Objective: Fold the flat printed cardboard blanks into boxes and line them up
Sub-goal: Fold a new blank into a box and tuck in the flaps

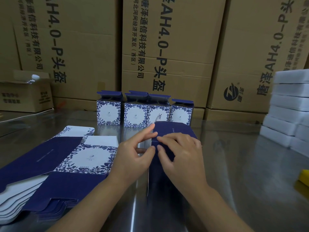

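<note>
Navy-blue cardboard box (pixel 173 131), partly folded, stands on the shiny steel table (pixel 234 164) between both hands. The left hand (pixel 133 153) pinches its upper left edge between thumb and forefinger, with the other fingers stretched out. The right hand (pixel 182 153) is curled over the top, fingertips (pixel 159 139) pressing on the seam and thumb against the near face. Just left of the grip lies a fanned stack of flat blanks (pixel 58 164), navy with white panels framed in blue leaves. Beyond the grip four folded boxes of the same print (pixel 135 114) stand in a row with top flaps up, three touching and the leftmost slightly apart. Behind them rise big brown shipping cartons (pixel 175 47) with black lettering. Far right of the grip sit piles of white foam blocks (pixel 289 104), with a yellow object (pixel 304 178) at the edge of view. Far left stands a small open brown carton (pixel 25 96).
</note>
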A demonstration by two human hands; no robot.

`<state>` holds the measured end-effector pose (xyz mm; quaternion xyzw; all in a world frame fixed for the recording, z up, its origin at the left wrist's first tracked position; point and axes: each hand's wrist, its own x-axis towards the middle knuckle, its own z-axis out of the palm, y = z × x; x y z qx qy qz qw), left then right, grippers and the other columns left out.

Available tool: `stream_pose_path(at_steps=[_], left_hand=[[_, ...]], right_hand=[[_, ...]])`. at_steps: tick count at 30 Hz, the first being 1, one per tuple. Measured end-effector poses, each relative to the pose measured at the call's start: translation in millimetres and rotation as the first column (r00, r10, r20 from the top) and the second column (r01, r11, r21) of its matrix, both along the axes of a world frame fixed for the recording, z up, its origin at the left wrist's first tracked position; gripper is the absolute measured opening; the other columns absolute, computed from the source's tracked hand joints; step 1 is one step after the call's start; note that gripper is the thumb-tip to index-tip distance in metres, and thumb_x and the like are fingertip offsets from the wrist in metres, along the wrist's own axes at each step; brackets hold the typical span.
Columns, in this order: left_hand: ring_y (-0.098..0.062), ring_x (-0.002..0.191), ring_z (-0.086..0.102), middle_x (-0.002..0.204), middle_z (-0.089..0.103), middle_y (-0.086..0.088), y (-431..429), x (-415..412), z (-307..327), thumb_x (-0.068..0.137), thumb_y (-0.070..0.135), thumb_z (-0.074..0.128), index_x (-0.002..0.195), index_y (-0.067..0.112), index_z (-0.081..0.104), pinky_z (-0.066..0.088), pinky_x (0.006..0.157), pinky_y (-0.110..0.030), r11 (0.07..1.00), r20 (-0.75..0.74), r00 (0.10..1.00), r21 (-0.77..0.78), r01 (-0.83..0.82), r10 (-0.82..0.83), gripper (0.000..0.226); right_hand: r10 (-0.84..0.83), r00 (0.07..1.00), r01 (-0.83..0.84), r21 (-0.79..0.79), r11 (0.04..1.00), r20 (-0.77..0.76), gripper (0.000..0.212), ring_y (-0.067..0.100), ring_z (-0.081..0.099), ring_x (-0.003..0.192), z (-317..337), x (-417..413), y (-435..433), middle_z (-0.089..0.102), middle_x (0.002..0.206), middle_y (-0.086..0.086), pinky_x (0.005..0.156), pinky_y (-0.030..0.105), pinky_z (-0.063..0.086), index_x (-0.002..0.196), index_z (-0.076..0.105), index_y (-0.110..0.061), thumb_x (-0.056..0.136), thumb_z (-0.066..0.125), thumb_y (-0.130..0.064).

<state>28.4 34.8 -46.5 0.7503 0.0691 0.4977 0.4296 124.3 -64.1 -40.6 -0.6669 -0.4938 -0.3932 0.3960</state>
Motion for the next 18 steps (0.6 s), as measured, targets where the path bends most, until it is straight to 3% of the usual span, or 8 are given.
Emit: stream_pose_path(at_steps=[4, 18], left_hand=[[0.004, 0.097, 0.063, 0.106, 0.069, 0.02, 0.5, 0.0, -0.6, 0.075, 0.019, 0.057, 0.132, 0.037, 0.044, 0.048, 0.07, -0.01, 0.999, -0.003, 0.999, -0.027, 0.033, -0.033, 0.061], [-0.001, 0.102, 0.063, 0.105, 0.07, 0.011, 0.1, 3.7, -1.0, 0.075, 0.021, 0.063, 0.123, 0.034, 0.054, 0.048, 0.066, -0.011, 0.999, 0.0, 0.999, -0.009, 0.034, -0.034, 0.05]], right_hand=[[0.007, 1.0, -0.006, 0.024, 1.0, -0.027, 0.016, 0.014, 0.061, 0.082, 0.4, 0.7, 0.9, 0.064, 0.086, -0.011, 0.079, 0.03, 0.034, 0.093, 0.074, -0.03, 0.079, 0.066, -0.029], [0.015, 0.999, -0.014, 0.026, 1.0, -0.03, 0.012, 0.015, 0.06, 0.081, -0.4, 0.0, 2.2, 0.064, 0.085, -0.011, 0.078, 0.026, 0.028, 0.087, 0.074, -0.026, 0.079, 0.066, -0.028]])
